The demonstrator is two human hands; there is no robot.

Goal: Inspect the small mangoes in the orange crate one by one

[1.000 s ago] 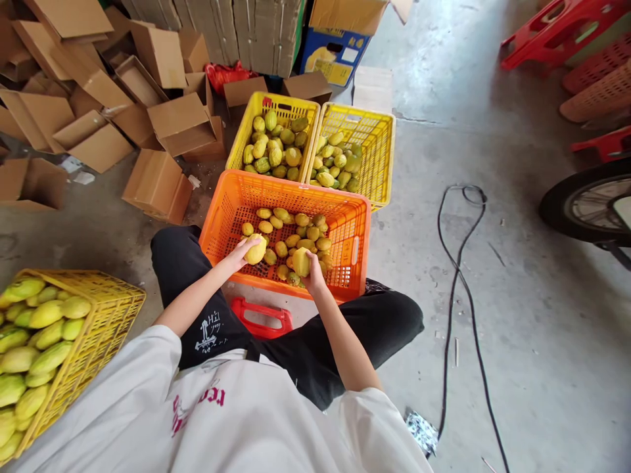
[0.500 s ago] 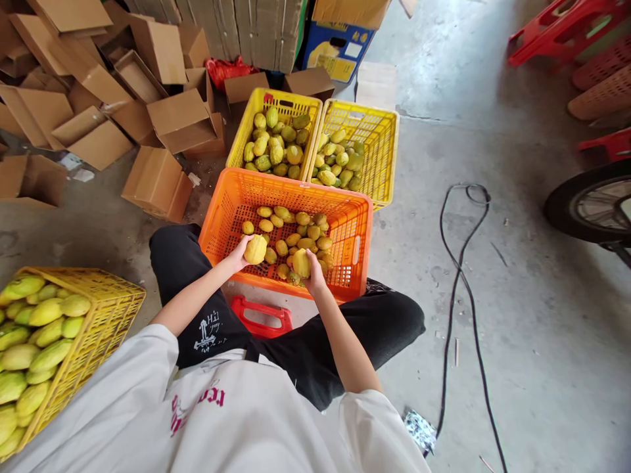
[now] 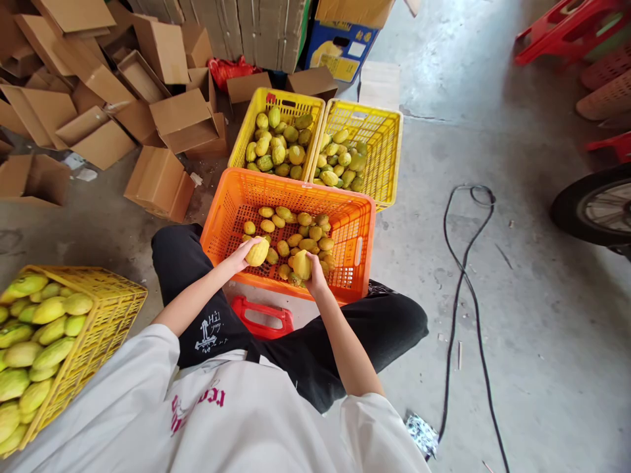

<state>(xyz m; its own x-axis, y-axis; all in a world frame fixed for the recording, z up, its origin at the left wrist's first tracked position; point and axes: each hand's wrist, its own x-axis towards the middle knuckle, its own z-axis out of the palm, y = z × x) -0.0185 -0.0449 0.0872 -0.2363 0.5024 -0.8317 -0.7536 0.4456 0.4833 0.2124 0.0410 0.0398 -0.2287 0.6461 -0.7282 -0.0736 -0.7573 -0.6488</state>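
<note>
My left hand [image 3: 239, 257] is closed round a yellow papaya [image 3: 258, 252] above the near left part of an orange crate [image 3: 361, 257]. A second yellow papaya [image 3: 301, 265] sits in my right hand [image 3: 316, 276], whose thumb shows along its right side. Both fruits are held over the crate, a short way apart. Smaller yellow-brown papayas [image 3: 308, 244] lie loose on the crate's floor below and beyond my hands, mostly to the right. My hands and the held fruits hide some of them.
Two yellow crates [image 3: 397, 154] with green-yellow papayas touch the orange crate's far side. A full yellow crate [image 3: 111, 315] stands tilted at left. Cardboard boxes [image 3: 182, 118] pile up at far left. A black cable [image 3: 463, 269] lies on the floor at right, near a wheel [image 3: 572, 203].
The papaya in my left hand has turned a little, its narrower end now pointing up and right. The right-hand papaya has also turned slightly. The whole view has shifted a bit.
</note>
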